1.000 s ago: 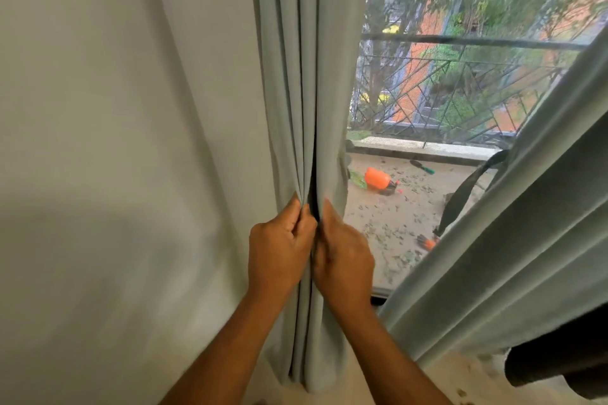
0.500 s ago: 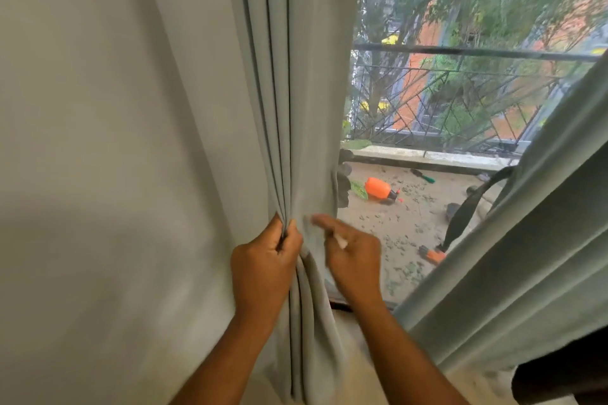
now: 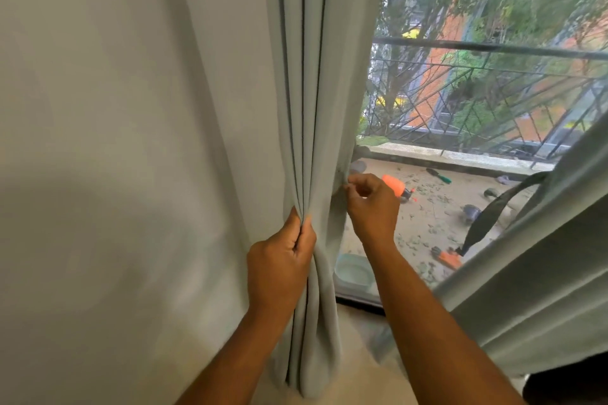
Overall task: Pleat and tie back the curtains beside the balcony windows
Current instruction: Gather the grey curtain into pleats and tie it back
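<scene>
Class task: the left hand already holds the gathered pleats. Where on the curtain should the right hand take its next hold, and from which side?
On the curtain's free window-side edge, level with the left hand, coming from the window side. That last panel hangs flat and unfolded beside the gathered pleats, and the right hand is pinching there, thumb and fingertips.

Wall (image 3: 115, 174) blocked the left, touching the gathered curtain (image 3: 312, 108). Window glass (image 3: 460, 108) closed off the far side. Second curtain (image 3: 543, 256) crowded the right. Free gap lay between both curtains.
</scene>
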